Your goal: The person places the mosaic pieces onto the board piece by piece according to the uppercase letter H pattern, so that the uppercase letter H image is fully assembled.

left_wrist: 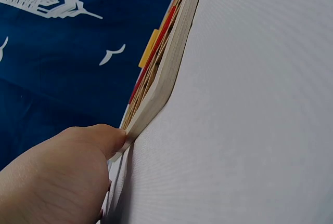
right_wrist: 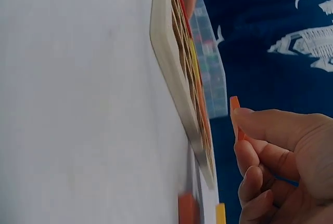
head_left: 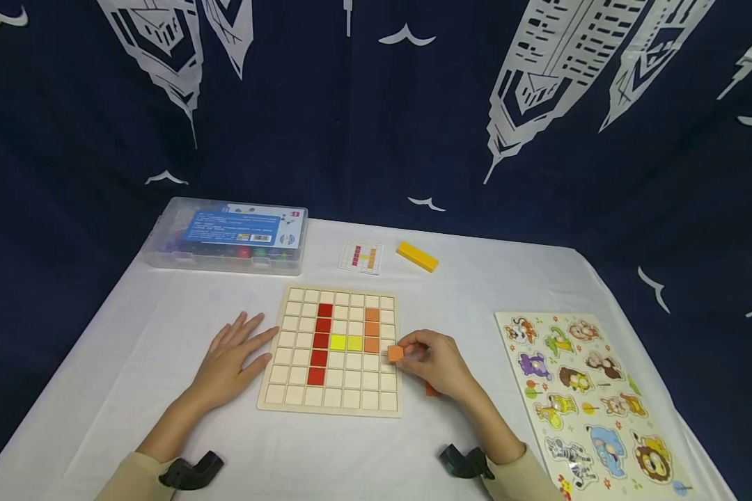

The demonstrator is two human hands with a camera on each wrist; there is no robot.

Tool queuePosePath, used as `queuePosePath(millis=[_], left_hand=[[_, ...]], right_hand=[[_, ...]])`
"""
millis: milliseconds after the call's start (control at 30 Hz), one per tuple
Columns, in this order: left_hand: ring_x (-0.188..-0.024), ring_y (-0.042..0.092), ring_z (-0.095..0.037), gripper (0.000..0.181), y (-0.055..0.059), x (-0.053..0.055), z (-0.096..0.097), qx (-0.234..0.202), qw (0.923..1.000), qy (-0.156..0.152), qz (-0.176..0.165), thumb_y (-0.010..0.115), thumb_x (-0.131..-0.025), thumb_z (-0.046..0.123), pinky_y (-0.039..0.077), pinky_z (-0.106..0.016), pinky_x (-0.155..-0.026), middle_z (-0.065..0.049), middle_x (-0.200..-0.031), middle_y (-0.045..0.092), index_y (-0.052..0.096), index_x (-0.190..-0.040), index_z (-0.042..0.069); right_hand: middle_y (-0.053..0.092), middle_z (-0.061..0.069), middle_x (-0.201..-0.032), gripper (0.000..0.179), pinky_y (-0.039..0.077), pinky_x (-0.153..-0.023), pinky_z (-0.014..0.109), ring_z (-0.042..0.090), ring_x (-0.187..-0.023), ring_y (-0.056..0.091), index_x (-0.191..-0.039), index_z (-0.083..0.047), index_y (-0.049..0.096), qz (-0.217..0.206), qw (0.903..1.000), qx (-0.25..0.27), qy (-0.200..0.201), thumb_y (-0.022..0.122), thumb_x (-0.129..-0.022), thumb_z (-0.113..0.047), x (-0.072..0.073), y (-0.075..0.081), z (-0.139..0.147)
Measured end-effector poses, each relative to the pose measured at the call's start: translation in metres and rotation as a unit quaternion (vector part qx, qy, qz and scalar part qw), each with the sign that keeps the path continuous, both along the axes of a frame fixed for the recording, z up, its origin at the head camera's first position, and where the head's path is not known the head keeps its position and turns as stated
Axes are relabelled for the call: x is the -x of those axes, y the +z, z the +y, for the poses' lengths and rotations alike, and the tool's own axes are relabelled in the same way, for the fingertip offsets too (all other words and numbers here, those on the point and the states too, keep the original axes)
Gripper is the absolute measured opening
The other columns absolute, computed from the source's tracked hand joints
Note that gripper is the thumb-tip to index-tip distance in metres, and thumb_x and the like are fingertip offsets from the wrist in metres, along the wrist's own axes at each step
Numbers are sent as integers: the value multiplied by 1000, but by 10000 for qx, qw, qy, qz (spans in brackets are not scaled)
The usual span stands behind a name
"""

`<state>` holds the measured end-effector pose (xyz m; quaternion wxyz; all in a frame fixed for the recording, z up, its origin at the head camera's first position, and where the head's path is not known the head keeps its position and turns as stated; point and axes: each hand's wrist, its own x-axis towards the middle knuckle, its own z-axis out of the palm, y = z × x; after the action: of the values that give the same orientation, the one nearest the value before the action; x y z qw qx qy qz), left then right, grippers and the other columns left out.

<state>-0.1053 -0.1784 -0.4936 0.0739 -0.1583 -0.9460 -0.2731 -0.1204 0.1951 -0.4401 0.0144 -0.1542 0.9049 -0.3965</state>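
A wooden grid board lies on the white cloth. A column of several red tiles fills its left part. Two yellow tiles sit in the middle row, between the red column and 3 orange tiles at the right. My right hand pinches another orange tile between thumb and fingers, over the board's right edge; the right wrist view shows this tile edge-on, apart from the board. My left hand rests with fingers spread, its fingertips touching the board's left edge.
Partly hidden under my right hand is an orange-red stack. Behind the board lie a pattern card and a yellow bar. A clear plastic case stands back left. An animal puzzle board lies right.
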Motion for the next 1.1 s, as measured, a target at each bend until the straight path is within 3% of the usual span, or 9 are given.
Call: queuePosePath(millis=[267,567,833,1000,1100], left_hand=[[-147,20,-43,48,2,1,3,-21,10000,-19,-57,63,-93,27,11,-60,-117,-19,-154,38,56,-139,14],[-147,19,-44,48,4,1,5,-57,9999,-32,-86,63,-93,26,11,-60,-117,-19,-154,38,56,-138,13],[-147,19,-44,48,3,1,5,-9,9999,-46,-101,62,-94,27,11,-60,-117,-19,-154,38,56,-139,13],[-148,19,-43,48,2,1,2,1,10000,-30,-93,62,-94,27,12,-60,-116,-19,-155,37,55,-139,14],[-148,18,-43,48,2,1,1,14,9999,-28,-100,62,-94,27,12,-61,-116,-20,-155,37,55,-140,14]], right_hand=[[66,-4,-77,20,39,-55,18,4,-61,46,-92,-9,73,171,9991,-371,148,83,-75,-9,-3,-5,-31],[65,-3,-77,24,41,-57,18,4,-62,47,-95,-8,72,147,9986,-475,177,84,-74,-9,-6,-7,-36],[65,-1,-82,28,43,-54,19,7,-62,49,-98,-8,72,268,9994,6,237,85,-74,-13,-11,1,-4],[64,4,-84,29,44,-53,21,8,-63,51,-101,-6,72,268,9995,169,-20,83,-75,-9,-22,5,28],[65,4,-84,30,44,-58,22,9,-66,50,-101,-7,72,438,9989,83,-148,84,-74,-7,-28,1,45]])
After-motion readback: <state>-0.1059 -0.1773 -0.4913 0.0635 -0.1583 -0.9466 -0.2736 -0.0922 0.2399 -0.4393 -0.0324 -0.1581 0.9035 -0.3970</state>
